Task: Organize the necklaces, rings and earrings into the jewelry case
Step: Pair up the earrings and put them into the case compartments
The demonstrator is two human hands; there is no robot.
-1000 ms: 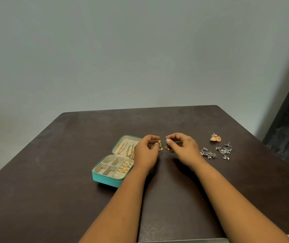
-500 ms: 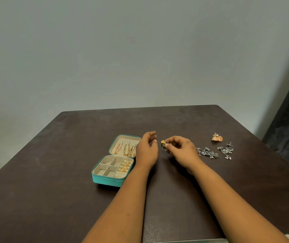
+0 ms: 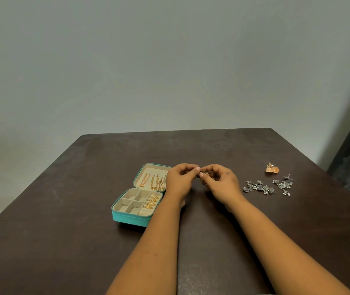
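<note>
In the head view I see my left hand and my right hand meet fingertip to fingertip above the dark table, and both pinch one small gold earring between them. The open teal jewelry case sits just left of my left hand, with gold necklaces in its lid and gold rings in its tray. Right of my right hand lie the silver earrings, and the orange earrings lie farther off.
</note>
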